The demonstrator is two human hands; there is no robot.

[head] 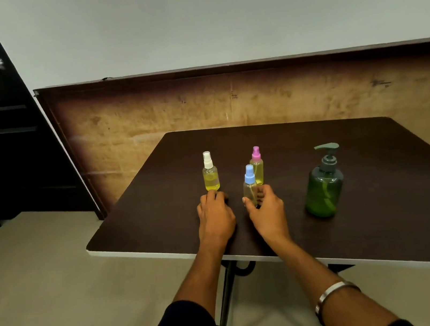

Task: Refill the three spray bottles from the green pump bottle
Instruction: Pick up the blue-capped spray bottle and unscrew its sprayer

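The right hand (268,210) is closing its grip around the lower body of the blue-capped spray bottle (250,186), thumb on the bottle's left side and fingers curling round its right, while the bottle is standing upright on the bench (384,206). The left hand (215,216) is lying palm down on the bench with fingers bent at the tips, holding nothing, its fingertips sitting just in front of the white-capped spray bottle (210,173); whether they are touching its base cannot be told. That bottle is standing upright toward the bench's left edge and is showing yellow liquid. The pink-capped spray bottle (257,166) is standing just behind the blue-capped one, nearer the far edge, also holding yellowish liquid. The blue-capped bottle is looking clear, nearly without colour. The green pump bottle (324,186) is standing upright well apart to the right, its pump spout pointing left. A metal bangle (333,293) is circling the right forearm near the bench's near edge
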